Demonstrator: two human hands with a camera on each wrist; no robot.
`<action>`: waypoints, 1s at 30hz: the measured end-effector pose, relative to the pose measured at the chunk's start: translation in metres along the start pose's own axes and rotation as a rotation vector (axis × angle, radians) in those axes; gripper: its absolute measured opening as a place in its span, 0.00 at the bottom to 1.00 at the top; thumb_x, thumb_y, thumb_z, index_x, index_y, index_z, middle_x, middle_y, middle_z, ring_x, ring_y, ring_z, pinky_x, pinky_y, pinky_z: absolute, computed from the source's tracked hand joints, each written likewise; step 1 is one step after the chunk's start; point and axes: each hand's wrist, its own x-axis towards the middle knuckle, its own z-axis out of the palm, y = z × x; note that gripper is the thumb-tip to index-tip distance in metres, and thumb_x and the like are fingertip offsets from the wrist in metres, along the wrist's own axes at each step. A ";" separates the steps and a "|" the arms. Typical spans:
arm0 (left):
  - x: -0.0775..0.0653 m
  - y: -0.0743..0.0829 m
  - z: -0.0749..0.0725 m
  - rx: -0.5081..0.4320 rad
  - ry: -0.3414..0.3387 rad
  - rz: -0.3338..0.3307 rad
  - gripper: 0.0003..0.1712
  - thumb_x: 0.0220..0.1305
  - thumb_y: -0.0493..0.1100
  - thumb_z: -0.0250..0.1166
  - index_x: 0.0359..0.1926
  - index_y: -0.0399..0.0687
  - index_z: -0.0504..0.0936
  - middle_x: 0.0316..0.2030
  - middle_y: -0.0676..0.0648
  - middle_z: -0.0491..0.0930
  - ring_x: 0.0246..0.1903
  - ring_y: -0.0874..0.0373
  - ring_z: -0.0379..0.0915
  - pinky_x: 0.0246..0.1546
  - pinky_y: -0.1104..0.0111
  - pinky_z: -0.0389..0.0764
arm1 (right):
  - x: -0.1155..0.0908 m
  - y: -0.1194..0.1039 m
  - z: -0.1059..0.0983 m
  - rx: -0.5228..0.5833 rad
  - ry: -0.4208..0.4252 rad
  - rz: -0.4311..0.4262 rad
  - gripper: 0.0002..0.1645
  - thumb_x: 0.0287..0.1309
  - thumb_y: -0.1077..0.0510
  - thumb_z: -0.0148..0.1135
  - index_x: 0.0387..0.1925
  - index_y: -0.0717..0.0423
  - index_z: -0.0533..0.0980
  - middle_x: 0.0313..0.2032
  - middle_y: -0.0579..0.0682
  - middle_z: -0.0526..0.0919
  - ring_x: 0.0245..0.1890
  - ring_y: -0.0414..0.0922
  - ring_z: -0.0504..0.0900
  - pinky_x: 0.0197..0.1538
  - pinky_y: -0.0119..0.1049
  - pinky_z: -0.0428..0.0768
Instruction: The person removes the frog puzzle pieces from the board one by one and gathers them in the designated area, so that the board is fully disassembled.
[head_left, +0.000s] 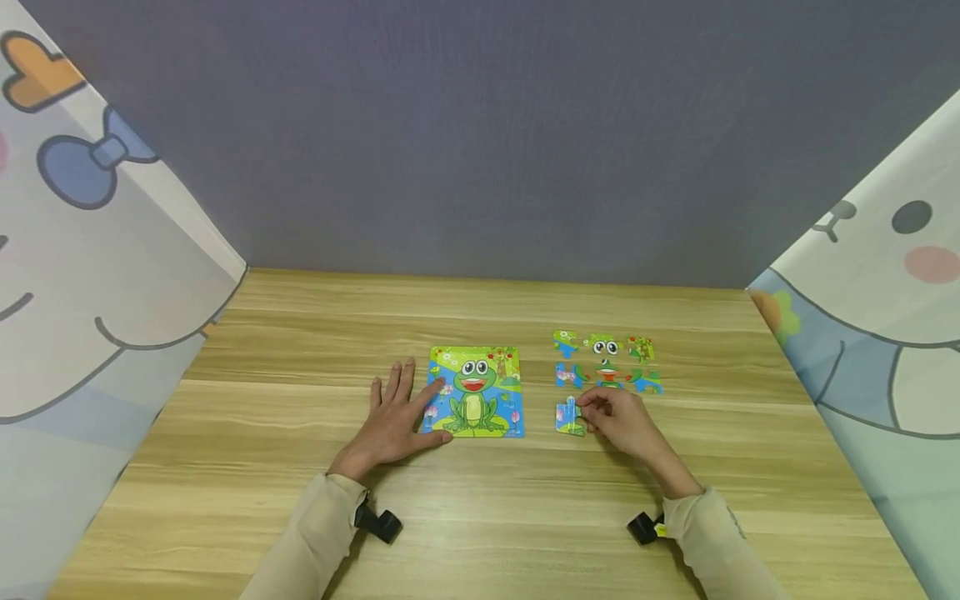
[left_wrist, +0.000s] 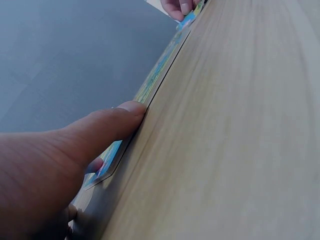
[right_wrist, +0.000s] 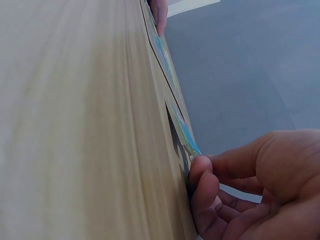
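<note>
A square frog picture board (head_left: 491,379) lies flat on the wooden table. My left hand (head_left: 386,427) rests at its left side with fingers spread, and the thumb presses on the lower edge, as the left wrist view shows of the board (left_wrist: 162,65). Right of the board, my right hand (head_left: 624,425) pinches a blue and green puzzle piece (head_left: 566,418) by its right side, between thumb and fingers. In the right wrist view this piece (right_wrist: 184,131) is tilted, its near edge raised off the table.
Above the right hand lie several loose frog puzzle pieces (head_left: 605,347) in two rows, with small gaps between them. A grey panel (head_left: 495,150) stands along the table's back edge. Printed cartoon sheets (head_left: 90,275) flank the table (head_left: 337,308) on both sides.
</note>
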 end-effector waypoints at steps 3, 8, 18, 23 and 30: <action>0.000 0.000 0.000 -0.001 0.002 -0.001 0.50 0.60 0.64 0.68 0.78 0.55 0.58 0.78 0.28 0.33 0.78 0.30 0.26 0.71 0.29 0.31 | 0.000 -0.001 -0.001 -0.009 0.001 0.008 0.07 0.65 0.69 0.59 0.41 0.65 0.81 0.30 0.53 0.86 0.24 0.35 0.79 0.28 0.27 0.78; 0.000 0.001 -0.001 0.001 0.001 0.000 0.50 0.60 0.64 0.68 0.77 0.55 0.58 0.78 0.28 0.33 0.78 0.30 0.26 0.71 0.29 0.31 | 0.001 -0.001 -0.001 -0.018 -0.011 0.010 0.08 0.65 0.70 0.58 0.42 0.65 0.81 0.29 0.53 0.85 0.24 0.35 0.78 0.27 0.27 0.77; -0.001 0.001 -0.001 -0.007 0.002 0.002 0.50 0.60 0.63 0.68 0.77 0.55 0.59 0.78 0.27 0.33 0.78 0.29 0.26 0.71 0.29 0.31 | 0.000 -0.002 -0.002 -0.014 -0.012 0.014 0.08 0.65 0.69 0.57 0.41 0.65 0.81 0.27 0.53 0.84 0.23 0.35 0.78 0.27 0.28 0.77; -0.002 0.001 -0.001 -0.011 0.000 0.002 0.50 0.60 0.63 0.68 0.77 0.54 0.58 0.78 0.27 0.33 0.78 0.29 0.25 0.71 0.30 0.30 | 0.001 -0.002 -0.003 -0.021 -0.022 -0.008 0.07 0.66 0.68 0.59 0.41 0.65 0.81 0.26 0.51 0.84 0.23 0.36 0.78 0.27 0.28 0.77; -0.001 0.001 -0.001 -0.014 -0.012 -0.008 0.50 0.60 0.64 0.68 0.78 0.56 0.58 0.78 0.28 0.32 0.79 0.31 0.25 0.72 0.30 0.30 | 0.009 -0.008 -0.007 -0.099 -0.001 -0.047 0.07 0.66 0.63 0.61 0.41 0.61 0.83 0.31 0.51 0.85 0.26 0.36 0.78 0.30 0.28 0.77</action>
